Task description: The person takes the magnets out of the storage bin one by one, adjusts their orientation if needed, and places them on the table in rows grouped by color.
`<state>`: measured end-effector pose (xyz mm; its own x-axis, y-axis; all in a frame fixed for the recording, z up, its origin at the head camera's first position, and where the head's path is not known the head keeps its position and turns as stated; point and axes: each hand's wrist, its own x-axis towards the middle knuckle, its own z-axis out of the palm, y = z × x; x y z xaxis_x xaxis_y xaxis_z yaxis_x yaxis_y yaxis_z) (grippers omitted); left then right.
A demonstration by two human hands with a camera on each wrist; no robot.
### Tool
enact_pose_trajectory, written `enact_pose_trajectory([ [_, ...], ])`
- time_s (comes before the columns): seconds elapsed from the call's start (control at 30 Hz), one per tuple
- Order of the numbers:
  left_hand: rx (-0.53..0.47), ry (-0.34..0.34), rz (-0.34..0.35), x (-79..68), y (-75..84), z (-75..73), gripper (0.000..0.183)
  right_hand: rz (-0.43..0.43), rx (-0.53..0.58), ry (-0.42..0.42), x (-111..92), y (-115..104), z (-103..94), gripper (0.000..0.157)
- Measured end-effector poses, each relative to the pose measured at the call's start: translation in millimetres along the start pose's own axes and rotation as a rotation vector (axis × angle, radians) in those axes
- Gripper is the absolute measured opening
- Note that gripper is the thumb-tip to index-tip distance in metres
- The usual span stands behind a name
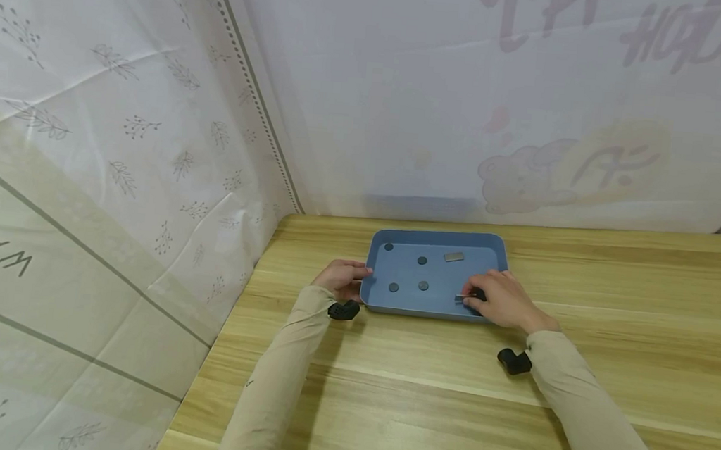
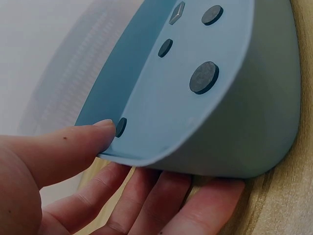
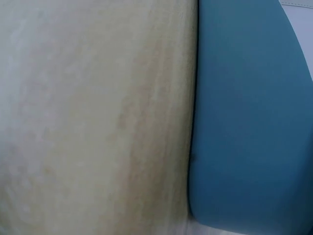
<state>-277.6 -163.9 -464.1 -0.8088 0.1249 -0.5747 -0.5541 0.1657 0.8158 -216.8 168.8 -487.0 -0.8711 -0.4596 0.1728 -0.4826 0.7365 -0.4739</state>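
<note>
A shallow blue tray lies on the wooden table. Its left end is in the grip of my left hand; in the left wrist view the thumb rests over the rim and the fingers lie along the outer wall. Over the tray's right part, my right hand pinches a small silvery flat piece, partly hidden by the fingers. Several dark grey round discs are spread across the tray floor. A silvery rectangular block lies near the back wall.
The wooden tabletop extends around the tray. A pale printed curtain hangs behind it and another patterned cloth hangs at the left. In the right wrist view, only the tray's outer wall and the table show clearly.
</note>
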Motion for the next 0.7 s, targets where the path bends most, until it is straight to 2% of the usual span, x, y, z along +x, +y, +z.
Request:
enact_pose_trajectory([
  [0.37, -0.019, -0.007, -0.006, 2.4, -2.1, -0.7, 0.048, -0.002, 0.056, 0.054, -1.3, 1.5, 3.0, 0.009],
  [0.7, -0.007, -0.009, 0.009, 2.1, -0.3, -0.3, 0.049, 0.024, 0.158, 0.057, 0.6, 5.2, 1.8, 0.016],
])
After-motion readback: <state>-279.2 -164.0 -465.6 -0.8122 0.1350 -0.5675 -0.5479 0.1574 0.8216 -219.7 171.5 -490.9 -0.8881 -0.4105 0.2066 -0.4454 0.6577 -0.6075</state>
